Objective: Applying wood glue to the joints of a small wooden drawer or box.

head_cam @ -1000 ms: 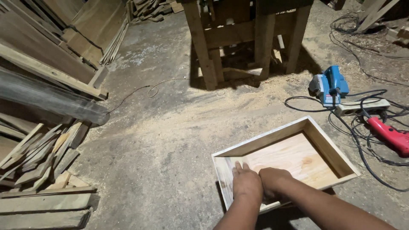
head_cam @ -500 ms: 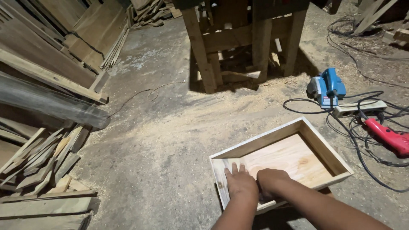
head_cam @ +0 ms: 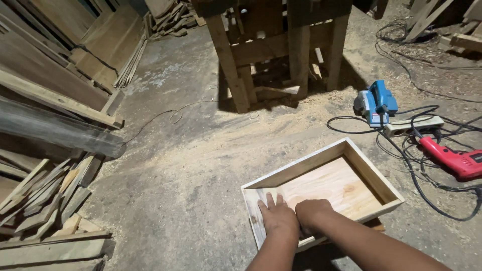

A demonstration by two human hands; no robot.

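Wooden box (head_cam: 346,183) lies open on the sawdust floor (head_cam: 191,165); left hand (head_cam: 277,217) presses flat, fingers spread, beside the right hand (head_cam: 314,213), curled loosely inside its near corner.

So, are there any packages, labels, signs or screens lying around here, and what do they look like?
Label: a small pale sticker with dark marks on the side of the blue electric planer, on the floor right of the wooden box; too small to make out.
Packages, signs, screens: none in view.
The left hand and right hand rest inside the box, which bears no label.
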